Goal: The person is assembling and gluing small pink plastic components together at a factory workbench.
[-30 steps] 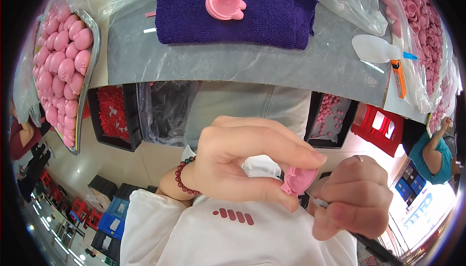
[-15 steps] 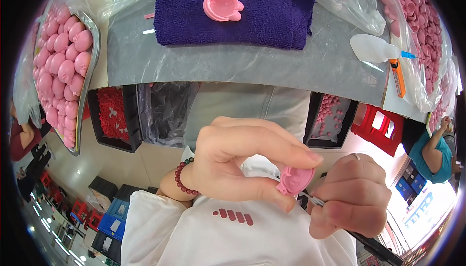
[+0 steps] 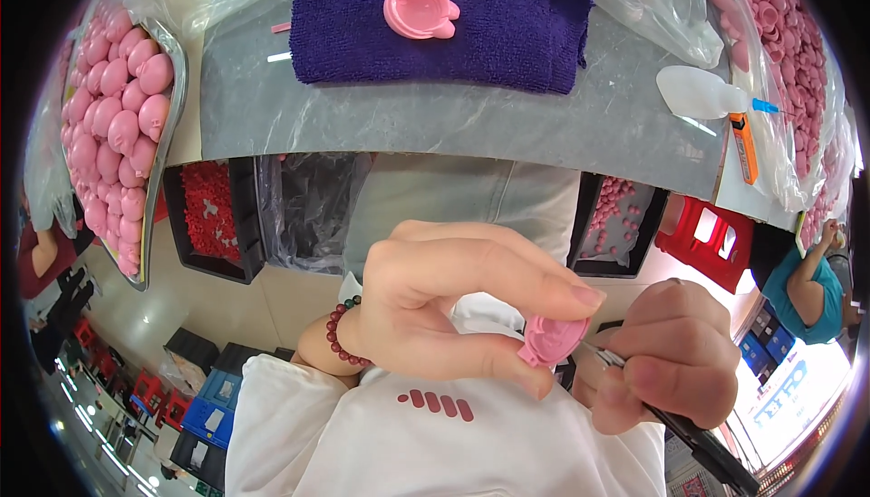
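Note:
My left hand [image 3: 471,302] pinches a small pink plastic part [image 3: 553,338] between thumb and fingers, its hollow, ridged side partly showing. Close to the part's right edge, my right hand [image 3: 675,357] is closed round a slim black-handled tool [image 3: 698,452] with a metal front end. The tool's tip is small and partly hidden by fingers, so its exact kind cannot be made out. Both hands are held in front of my white shirt, below the table edge. On a folded purple towel [image 3: 517,30] lies a larger round pink shell [image 3: 421,9] with two small lobes.
A pile of pink round pieces [image 3: 122,125] fills a tray on the left. A white squeeze bottle [image 3: 693,92] and an orange cutter [image 3: 743,148] lie right on the grey table [image 3: 435,121]. Dark bins [image 3: 213,261] sit below. Other people work at both sides.
My right hand has shifted slightly right with the tool, whose black handle shows more. The pink part has turned a little in my left hand.

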